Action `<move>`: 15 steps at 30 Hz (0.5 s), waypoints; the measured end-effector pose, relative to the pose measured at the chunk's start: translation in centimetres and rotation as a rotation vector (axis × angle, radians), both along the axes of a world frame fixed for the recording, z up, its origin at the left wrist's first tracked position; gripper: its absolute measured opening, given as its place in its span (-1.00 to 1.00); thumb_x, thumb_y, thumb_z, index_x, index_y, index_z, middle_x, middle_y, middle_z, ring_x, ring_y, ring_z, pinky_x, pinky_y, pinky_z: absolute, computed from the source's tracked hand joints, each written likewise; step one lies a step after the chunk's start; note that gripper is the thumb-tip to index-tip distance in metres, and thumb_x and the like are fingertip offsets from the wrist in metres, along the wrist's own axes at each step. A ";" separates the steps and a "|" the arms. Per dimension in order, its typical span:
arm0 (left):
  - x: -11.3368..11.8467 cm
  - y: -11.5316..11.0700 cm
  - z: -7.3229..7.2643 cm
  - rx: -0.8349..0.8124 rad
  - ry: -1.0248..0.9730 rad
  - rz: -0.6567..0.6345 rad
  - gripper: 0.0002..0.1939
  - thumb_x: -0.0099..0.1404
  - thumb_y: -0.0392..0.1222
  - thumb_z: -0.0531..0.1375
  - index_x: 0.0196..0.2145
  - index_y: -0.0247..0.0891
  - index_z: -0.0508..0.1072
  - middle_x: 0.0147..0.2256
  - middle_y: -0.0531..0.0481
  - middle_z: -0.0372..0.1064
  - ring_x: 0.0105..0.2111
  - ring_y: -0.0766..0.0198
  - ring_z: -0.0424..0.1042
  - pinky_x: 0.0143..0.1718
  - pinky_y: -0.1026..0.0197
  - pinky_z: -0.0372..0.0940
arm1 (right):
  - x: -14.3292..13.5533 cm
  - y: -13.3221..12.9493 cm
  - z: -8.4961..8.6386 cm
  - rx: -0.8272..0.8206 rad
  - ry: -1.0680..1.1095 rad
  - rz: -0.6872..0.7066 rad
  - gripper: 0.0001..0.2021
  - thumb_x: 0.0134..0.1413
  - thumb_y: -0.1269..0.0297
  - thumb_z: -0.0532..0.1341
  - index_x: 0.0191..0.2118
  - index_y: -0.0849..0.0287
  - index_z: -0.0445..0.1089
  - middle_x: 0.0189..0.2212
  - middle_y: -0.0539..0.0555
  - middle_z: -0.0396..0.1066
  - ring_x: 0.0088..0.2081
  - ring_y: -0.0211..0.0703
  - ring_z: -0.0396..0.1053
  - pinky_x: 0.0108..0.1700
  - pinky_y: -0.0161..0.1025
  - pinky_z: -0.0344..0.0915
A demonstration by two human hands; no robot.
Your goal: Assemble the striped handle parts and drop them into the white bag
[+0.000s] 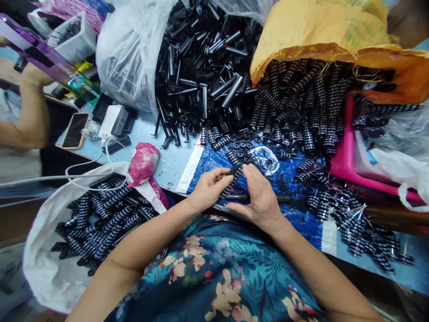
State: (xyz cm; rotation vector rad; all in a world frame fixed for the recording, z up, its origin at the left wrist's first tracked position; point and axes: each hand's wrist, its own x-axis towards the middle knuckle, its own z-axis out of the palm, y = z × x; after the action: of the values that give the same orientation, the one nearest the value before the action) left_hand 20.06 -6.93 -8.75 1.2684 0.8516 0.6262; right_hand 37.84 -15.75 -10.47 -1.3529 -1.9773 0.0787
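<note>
Our two hands hold one black ribbed piece.

We pinch the ribbed piece (231, 181) with our left hand (211, 188) and our right hand (258, 197), over a blue sheet (284, 179) on the table. A clear bag (134, 49) spills black tubes (204, 76). An orange sack (321, 36) spills more ribbed pieces (301, 103). A white bag (50, 250) sits by our left arm. Another person's arm (31, 107) is far left, near a phone (74, 130).

Even, bright, diffuse overhead light; shadows are soft and short. Glare streaks the clear plastic bag (127, 53) and the glossy black tubes (204, 67). Wide-angle distortion bends the edges; the centre is sharp, the corners slightly smeared.
</note>
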 end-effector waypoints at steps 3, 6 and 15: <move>-2.5 1.7 -0.4 0.351 0.238 0.035 -0.66 0.36 -0.04 0.17 -0.03 -0.33 0.48 -0.17 -0.16 0.48 -0.19 0.18 0.44 -0.08 0.12 0.30 | 1.4 -1.3 -0.5 -0.117 -0.086 0.061 -0.55 0.52 0.08 0.15 0.32 0.24 0.19 0.10 0.31 0.33 0.13 0.29 0.30 0.11 0.17 0.32; -5.1 3.9 -0.6 0.597 0.552 -0.087 -0.70 0.33 -0.06 0.20 -0.09 -0.29 0.53 -0.19 -0.17 0.46 -0.16 0.12 0.41 -0.06 0.09 0.24 | 2.2 -2.2 -0.8 -0.178 -0.158 0.048 -0.80 0.53 0.32 0.07 0.03 0.22 0.40 -0.17 0.21 0.43 -0.19 0.09 0.43 -0.15 -0.05 0.37; -5.6 5.8 -1.1 0.413 0.591 -0.264 -0.73 0.16 0.02 0.31 -0.39 -0.26 0.46 -0.53 0.09 0.23 -0.50 0.33 0.18 -0.43 0.24 -0.03 | 1.1 1.4 0.5 -0.115 -0.148 -0.115 -0.76 0.54 0.28 -0.01 -0.05 0.18 0.39 -0.40 0.09 0.33 -0.42 -0.04 0.34 -0.37 -0.20 0.27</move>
State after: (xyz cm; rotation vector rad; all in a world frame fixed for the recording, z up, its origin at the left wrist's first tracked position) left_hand 14.45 -1.15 -9.81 1.9594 1.0381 0.2103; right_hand 38.89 -14.37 -10.02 -1.5850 -2.0375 0.0402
